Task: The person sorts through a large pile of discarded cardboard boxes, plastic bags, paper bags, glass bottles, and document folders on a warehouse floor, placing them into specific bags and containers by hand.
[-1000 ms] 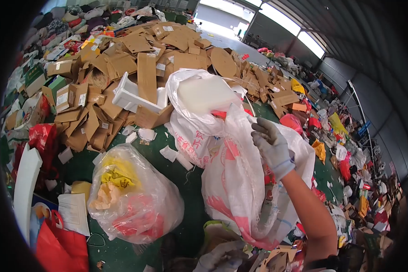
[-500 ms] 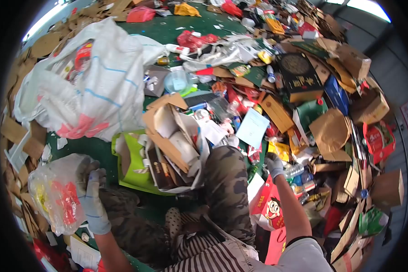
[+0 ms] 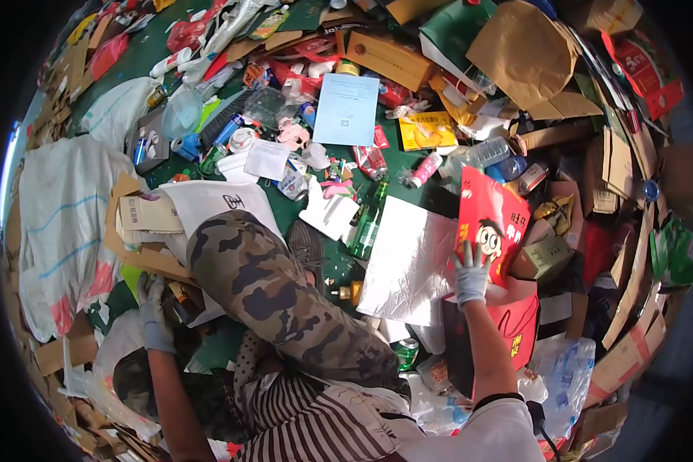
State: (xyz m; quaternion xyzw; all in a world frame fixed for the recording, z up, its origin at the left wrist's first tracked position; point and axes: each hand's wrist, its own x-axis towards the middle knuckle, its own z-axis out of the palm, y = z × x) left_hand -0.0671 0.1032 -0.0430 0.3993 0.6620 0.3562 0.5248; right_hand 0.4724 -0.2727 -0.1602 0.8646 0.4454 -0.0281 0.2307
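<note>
My right hand (image 3: 472,279), in a grey-white glove, spreads its fingers over the lower front of a red printed package (image 3: 494,219) with a cartoon face. Just below it stands a red paper gift bag (image 3: 512,319) with a dark side. My left hand (image 3: 153,312), gloved too, has its fingers stretched upward beside a lime-green bag (image 3: 131,279), most of which is hidden. Next to that hand, a bag with cardboard (image 3: 154,214) in it leans by my knee. A crumpled clear plastic bag (image 3: 119,354) lies below my left wrist.
A silvery foil sheet (image 3: 412,258) and a green glass bottle (image 3: 370,219) lie before my right knee. Plastic bottles (image 3: 485,152), a yellow packet (image 3: 427,131) and a pale blue sheet (image 3: 346,108) lie farther off. A large white woven sack (image 3: 73,223) stands left; cardboard (image 3: 631,254) is piled right.
The view has turned right and down. My left hand has left the clear plastic bag and moved to the lime-green bag. My right hand has shifted from beside the yellow packet onto the red package.
</note>
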